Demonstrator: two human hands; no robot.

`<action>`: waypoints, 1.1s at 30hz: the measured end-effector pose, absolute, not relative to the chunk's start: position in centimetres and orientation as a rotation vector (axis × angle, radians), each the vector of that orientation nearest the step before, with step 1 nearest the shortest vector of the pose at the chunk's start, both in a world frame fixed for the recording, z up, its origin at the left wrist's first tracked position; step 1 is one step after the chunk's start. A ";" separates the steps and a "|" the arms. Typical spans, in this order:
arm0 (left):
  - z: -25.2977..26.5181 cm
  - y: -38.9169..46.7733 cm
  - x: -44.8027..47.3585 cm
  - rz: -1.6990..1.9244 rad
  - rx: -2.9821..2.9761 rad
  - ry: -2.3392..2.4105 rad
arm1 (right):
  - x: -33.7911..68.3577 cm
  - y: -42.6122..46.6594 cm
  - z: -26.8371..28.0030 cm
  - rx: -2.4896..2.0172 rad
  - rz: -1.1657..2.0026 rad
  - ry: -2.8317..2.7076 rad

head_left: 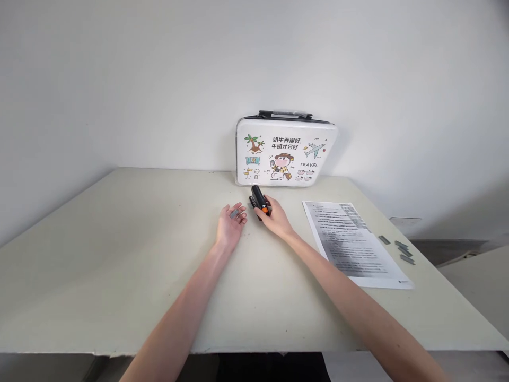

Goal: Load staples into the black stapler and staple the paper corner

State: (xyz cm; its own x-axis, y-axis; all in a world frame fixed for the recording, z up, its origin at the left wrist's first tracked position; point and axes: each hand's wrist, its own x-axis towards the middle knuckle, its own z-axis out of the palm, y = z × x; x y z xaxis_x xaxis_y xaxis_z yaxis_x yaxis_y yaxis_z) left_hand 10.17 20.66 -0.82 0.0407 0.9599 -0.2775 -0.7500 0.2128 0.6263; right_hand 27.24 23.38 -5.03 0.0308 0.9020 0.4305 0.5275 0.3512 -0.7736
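Observation:
My right hand (277,216) grips a black stapler (258,198) with an orange part near its rear. The stapler is tilted, its far end toward the case. Just to the left, my left hand (230,227) is turned palm up with its fingers slightly curled. A small grey strip of staples (234,214) lies across those fingers, held in the hand. A narrow gap separates the two hands, and the stapler does not touch the left hand's strip.
A white travel case (286,154) with cartoon prints stands against the wall at the back. Printed paper sheets (350,244) lie to the right. Several grey staple strips (404,252) rest near the right edge of the pale table (99,276).

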 end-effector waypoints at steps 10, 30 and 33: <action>-0.5 18.3 12.2 1.160 0.570 0.730 | 28.0 17.1 -2.2 -1.106 0.096 -1.767; -0.7 18.9 12.7 1.043 0.872 0.804 | 38.1 13.0 0.1 -1.358 -0.046 -1.630; -0.6 18.8 12.9 1.043 0.912 0.831 | 45.7 10.5 -1.3 -1.550 -0.130 -1.507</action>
